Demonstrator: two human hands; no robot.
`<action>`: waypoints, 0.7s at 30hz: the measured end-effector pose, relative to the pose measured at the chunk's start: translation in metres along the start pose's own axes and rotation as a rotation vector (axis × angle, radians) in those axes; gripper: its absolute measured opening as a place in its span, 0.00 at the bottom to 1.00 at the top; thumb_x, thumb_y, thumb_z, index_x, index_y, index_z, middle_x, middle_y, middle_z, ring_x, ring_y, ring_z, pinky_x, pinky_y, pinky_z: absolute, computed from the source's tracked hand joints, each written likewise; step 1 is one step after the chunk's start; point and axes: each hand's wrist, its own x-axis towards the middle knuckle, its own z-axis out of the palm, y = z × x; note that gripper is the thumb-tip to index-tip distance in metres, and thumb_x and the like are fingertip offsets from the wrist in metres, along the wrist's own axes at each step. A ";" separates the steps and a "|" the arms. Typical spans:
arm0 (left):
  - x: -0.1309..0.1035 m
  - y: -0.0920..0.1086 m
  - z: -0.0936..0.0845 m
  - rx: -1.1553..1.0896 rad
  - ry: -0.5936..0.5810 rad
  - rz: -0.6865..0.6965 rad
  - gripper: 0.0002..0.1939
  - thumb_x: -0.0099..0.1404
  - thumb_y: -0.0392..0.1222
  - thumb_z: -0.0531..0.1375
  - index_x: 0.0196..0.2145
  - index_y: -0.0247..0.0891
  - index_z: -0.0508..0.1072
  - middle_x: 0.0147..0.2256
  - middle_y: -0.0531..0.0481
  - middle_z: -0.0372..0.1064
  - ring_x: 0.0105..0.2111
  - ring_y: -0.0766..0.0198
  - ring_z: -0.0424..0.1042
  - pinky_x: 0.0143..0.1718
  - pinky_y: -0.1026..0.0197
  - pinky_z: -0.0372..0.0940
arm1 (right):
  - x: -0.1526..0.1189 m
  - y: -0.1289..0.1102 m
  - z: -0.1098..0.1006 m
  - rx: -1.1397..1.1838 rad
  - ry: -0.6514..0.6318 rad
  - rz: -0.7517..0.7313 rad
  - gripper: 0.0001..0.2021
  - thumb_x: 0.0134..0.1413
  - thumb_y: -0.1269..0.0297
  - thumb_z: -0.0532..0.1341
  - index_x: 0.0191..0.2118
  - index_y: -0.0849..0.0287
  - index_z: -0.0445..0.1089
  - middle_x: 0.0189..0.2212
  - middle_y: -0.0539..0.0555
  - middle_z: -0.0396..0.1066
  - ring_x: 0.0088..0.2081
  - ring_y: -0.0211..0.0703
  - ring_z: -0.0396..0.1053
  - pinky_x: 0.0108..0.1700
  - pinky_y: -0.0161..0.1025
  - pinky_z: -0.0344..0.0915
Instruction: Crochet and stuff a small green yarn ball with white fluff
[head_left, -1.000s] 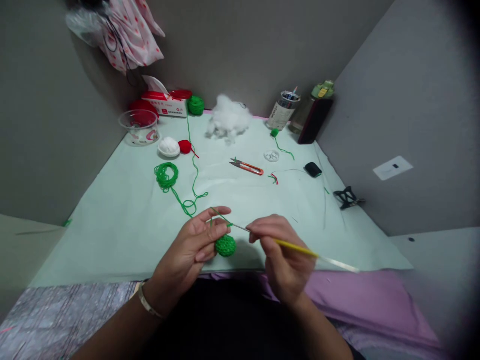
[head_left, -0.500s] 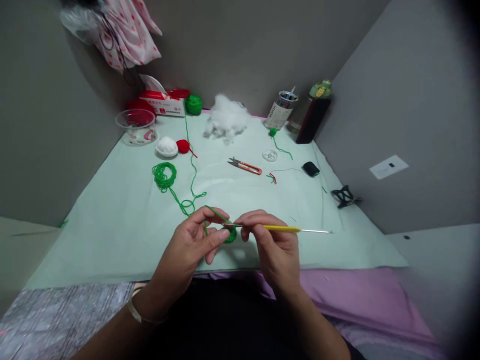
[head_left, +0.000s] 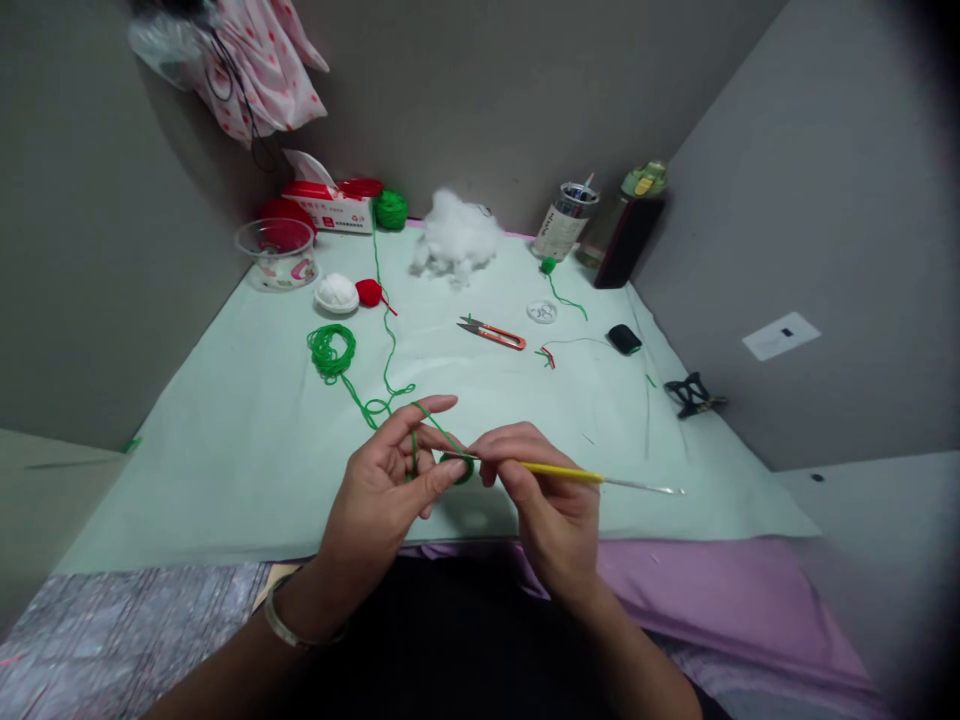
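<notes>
Between thumb and fingers my left hand (head_left: 386, 480) pinches a small round green crochet piece (head_left: 466, 468), partly hidden by the fingertips. Green yarn (head_left: 435, 418) runs over its raised index finger to the piece. My right hand (head_left: 551, 490) is closed on a crochet hook with a yellow handle (head_left: 562, 471); its front tip is at the green piece, and the metal back end sticks out to the right. A loose coil of green yarn (head_left: 331, 353) lies on the table to the left, beyond my left hand.
Orange-handled thread snips (head_left: 492, 333) lie mid-table, with white stuffing (head_left: 459, 238) behind. At the left are a clear tub (head_left: 277, 255), a white yarn ball (head_left: 337, 293) and a small red piece (head_left: 368, 292). A bottle (head_left: 606, 225), pen can (head_left: 565, 222) and black claw clip (head_left: 691, 395) stand right.
My left index finger has stretched out and lifted, drawing the yarn up. The hook's back end has tipped lower and to the right in my right hand.
</notes>
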 end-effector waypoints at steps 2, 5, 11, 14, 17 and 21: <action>-0.001 -0.003 0.005 -0.067 0.028 -0.021 0.33 0.56 0.35 0.75 0.58 0.41 0.74 0.31 0.56 0.74 0.19 0.75 0.59 0.19 0.71 0.55 | -0.005 -0.001 0.000 -0.187 -0.006 -0.083 0.13 0.67 0.73 0.62 0.49 0.49 0.80 0.40 0.53 0.77 0.41 0.43 0.75 0.41 0.42 0.74; -0.003 -0.007 0.008 -0.190 0.004 -0.052 0.35 0.56 0.34 0.75 0.60 0.43 0.73 0.29 0.58 0.71 0.19 0.77 0.56 0.18 0.72 0.50 | -0.014 0.000 -0.002 -0.572 -0.043 -0.321 0.22 0.62 0.76 0.66 0.57 0.47 0.77 0.44 0.56 0.77 0.45 0.47 0.75 0.44 0.44 0.75; 0.002 -0.005 0.001 -0.410 -0.195 -0.287 0.28 0.60 0.39 0.74 0.58 0.40 0.76 0.27 0.60 0.63 0.17 0.81 0.46 0.17 0.73 0.42 | -0.011 0.001 -0.007 -0.365 0.021 -0.243 0.18 0.66 0.76 0.61 0.54 0.48 0.78 0.42 0.54 0.77 0.42 0.44 0.74 0.42 0.42 0.73; 0.004 -0.002 -0.001 -0.379 -0.144 -0.200 0.25 0.59 0.36 0.74 0.55 0.40 0.79 0.28 0.58 0.63 0.19 0.81 0.48 0.17 0.74 0.43 | -0.002 -0.001 -0.009 -0.004 0.101 -0.052 0.11 0.68 0.71 0.60 0.44 0.52 0.81 0.35 0.52 0.74 0.33 0.41 0.71 0.34 0.41 0.69; 0.003 -0.005 0.001 -0.304 -0.089 -0.110 0.27 0.59 0.36 0.74 0.56 0.43 0.79 0.29 0.57 0.65 0.20 0.79 0.53 0.18 0.74 0.47 | 0.002 -0.001 -0.006 0.135 0.084 0.022 0.10 0.68 0.68 0.62 0.42 0.53 0.82 0.35 0.52 0.74 0.32 0.39 0.70 0.34 0.40 0.67; 0.000 -0.010 0.005 -0.209 -0.092 -0.111 0.28 0.59 0.37 0.74 0.57 0.47 0.78 0.28 0.58 0.67 0.21 0.78 0.55 0.18 0.75 0.49 | 0.000 0.001 0.000 0.047 0.015 0.032 0.09 0.68 0.68 0.63 0.44 0.51 0.82 0.38 0.53 0.77 0.41 0.42 0.73 0.41 0.40 0.70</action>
